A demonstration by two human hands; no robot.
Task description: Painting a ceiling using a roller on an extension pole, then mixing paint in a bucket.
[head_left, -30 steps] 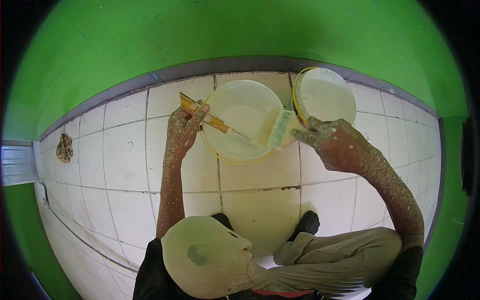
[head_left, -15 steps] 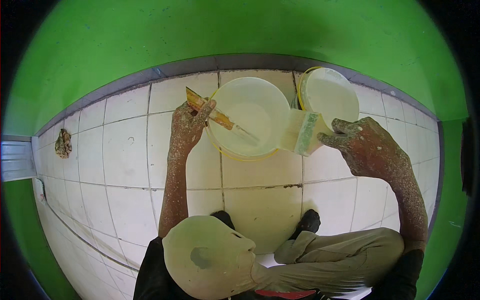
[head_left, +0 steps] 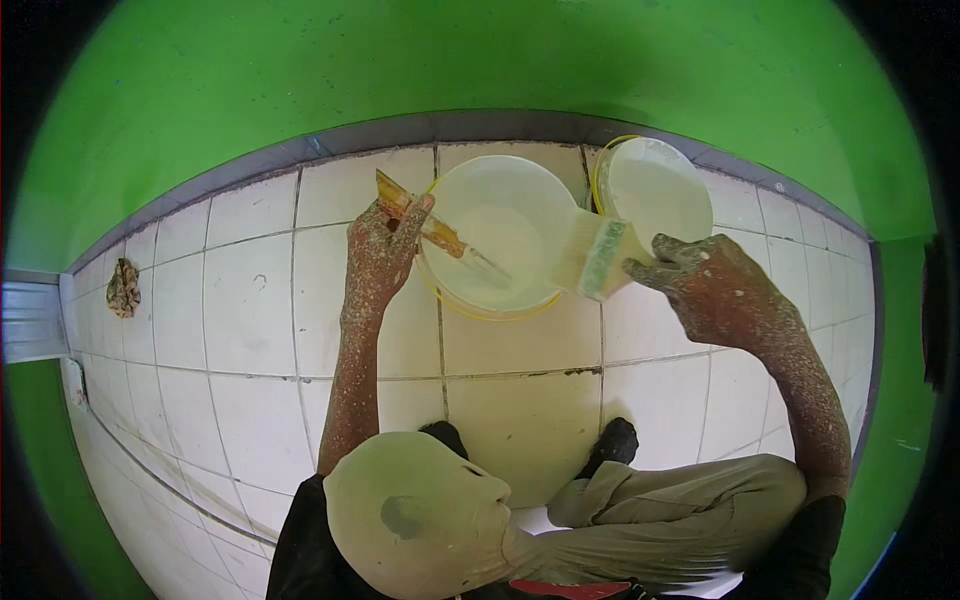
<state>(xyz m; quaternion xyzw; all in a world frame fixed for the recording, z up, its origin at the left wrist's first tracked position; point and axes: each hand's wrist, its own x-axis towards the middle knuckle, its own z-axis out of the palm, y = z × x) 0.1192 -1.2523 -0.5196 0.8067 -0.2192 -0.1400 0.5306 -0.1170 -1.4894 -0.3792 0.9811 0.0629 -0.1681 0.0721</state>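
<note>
My left hand [head_left: 385, 240], speckled with white, is closed round the orange-brown handle of a putty knife [head_left: 440, 235]. Its thin pale end points over the big white bucket [head_left: 515, 170], which holds a pale substance. At the bucket's right rim, my right hand [head_left: 715, 285] pinches a wide flat tool with a green band [head_left: 603, 260]. That tool's broad pale end overlaps the rim; whether it is blade or bristles I cannot tell. Contact with the bucket is also unclear.
A second white bucket [head_left: 660, 185] with a yellow handle stands behind on the right, near the green wall [head_left: 480, 60]. To the far left, a crumpled mottled cloth [head_left: 124, 288] lies on the white tiled floor [head_left: 250, 310]. A round pale dusty object [head_left: 420, 500] is in front of me.
My right hand and the wide flat tool have shifted slightly left, and the tool's tilt has changed a little. The left hand with the putty knife stays almost in place.
</note>
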